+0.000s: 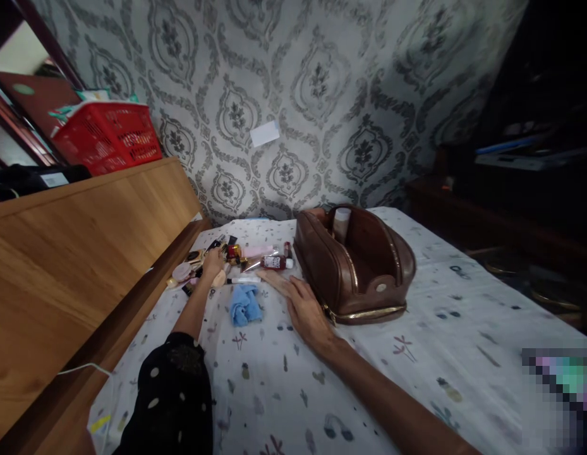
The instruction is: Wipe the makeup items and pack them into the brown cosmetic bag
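Observation:
My left hand [213, 262] reaches into a cluster of small cosmetics on the bed, its fingers curled down around something I cannot make out. Close by lie a round pink compact [182, 272], a red-and-gold bottle [234, 252] and a dark red bottle with a white cap [275, 262]. A long, flat tan thing [275, 282] sticks out from the fingers of my right hand [308, 311], which seems closed on its near end. Beside that hand stands a brown leather toiletry bag [327, 272], unzipped, with a white-capped container [341, 224] inside.
A crumpled blue cloth [246, 305] lies on the patterned sheet [284, 404] between my arms. On the left rises a wooden board [89, 246] with a red basket [117, 136] on top. Patterned wallpaper covers the wall behind; dark furniture [464, 215] stands at right.

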Demonstrator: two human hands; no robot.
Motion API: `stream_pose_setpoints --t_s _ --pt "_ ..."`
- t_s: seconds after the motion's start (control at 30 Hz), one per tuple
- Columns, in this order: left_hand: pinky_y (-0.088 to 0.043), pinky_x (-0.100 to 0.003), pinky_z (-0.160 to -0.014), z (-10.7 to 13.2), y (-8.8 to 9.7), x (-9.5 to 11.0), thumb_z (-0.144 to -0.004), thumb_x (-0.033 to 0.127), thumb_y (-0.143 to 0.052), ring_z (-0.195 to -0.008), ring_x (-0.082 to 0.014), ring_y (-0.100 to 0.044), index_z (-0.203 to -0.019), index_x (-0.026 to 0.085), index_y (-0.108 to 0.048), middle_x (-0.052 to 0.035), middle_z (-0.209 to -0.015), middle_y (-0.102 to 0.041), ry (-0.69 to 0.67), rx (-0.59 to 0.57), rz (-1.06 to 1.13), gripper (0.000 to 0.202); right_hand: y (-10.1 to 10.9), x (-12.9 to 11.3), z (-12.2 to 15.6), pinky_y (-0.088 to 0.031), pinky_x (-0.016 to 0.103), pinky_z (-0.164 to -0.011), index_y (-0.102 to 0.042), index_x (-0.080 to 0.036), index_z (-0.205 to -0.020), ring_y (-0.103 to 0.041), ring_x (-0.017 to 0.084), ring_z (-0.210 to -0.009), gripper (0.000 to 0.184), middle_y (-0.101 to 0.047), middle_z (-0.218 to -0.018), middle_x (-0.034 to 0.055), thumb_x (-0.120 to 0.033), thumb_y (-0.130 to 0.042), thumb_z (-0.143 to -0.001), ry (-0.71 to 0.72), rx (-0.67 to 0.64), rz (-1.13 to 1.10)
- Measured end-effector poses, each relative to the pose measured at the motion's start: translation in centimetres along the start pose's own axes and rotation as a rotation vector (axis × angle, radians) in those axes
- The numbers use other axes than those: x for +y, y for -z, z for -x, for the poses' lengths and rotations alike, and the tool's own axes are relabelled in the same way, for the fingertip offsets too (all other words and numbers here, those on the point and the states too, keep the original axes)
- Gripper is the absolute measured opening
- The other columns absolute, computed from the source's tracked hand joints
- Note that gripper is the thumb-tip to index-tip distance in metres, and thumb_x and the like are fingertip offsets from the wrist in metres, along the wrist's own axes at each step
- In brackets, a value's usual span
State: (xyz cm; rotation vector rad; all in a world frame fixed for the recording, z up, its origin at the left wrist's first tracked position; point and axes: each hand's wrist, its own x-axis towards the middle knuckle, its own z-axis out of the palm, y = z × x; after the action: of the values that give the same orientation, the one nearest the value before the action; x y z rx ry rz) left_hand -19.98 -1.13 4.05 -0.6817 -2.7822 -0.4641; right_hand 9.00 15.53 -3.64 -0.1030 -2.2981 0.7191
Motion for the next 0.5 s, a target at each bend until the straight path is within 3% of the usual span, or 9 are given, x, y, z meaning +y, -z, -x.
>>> stream_pose_setpoints --t_s 0.3,0.5 --pt "-0.056 -0.045 -0.091 0.5 -1.3 1.6 -0.094 0.038 -0.061 -0.109 -0.0233 -0.063 -0.126 0.017 -0.058 -0.0105 -0.127 -0.061 -0.107 -0.085 -0.116 0.039 0.1 0.5 0.0 -0.046 0.051 -0.109 -0.060 -0.014 -0.128 -0.050 0.029 -0.126 0.043 -0.056 -0.134 0.0167 -0.011 -0.039 -0.090 0.027 -0.004 0.046" --pt "-0.055 -0.045 -0.092 -0.7 0.0 0.4 -0.094 0.039 -0.060 -0.109 -0.0247 -0.062 -0.124 0.017 -0.060 -0.0091 -0.127 -0.061 -0.081 -0.017 -0.131 0.037 0.3 0.3 0.1 -0.046 0.053 -0.108 -0.057 -0.017 -0.133 -0.051 0.029 -0.125 0.046 -0.055 -0.135 0.0160 -0.011 -0.040 -0.090 0.011 -0.013 0.025"
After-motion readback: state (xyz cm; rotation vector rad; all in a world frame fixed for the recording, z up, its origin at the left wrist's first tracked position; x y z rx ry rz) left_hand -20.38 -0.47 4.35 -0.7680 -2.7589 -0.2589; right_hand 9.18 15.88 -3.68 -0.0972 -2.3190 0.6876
